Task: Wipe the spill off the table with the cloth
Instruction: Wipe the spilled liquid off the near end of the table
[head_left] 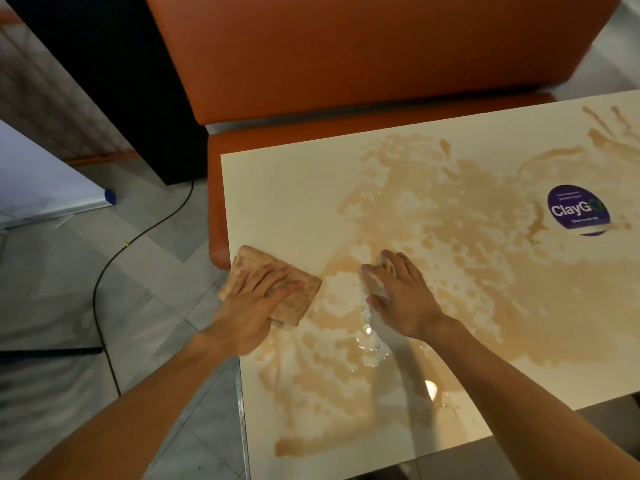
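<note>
Left hand (pixel 252 299) presses the cloth (pixel 306 292) flat, fingers straight. Right hand (pixel 401 292) rests spread-fingered in the spill (pixel 467 244), which starts just beyond the left fingertips. Caution: edgeward strokes may push liquid off the table (pixel 277 202).
</note>
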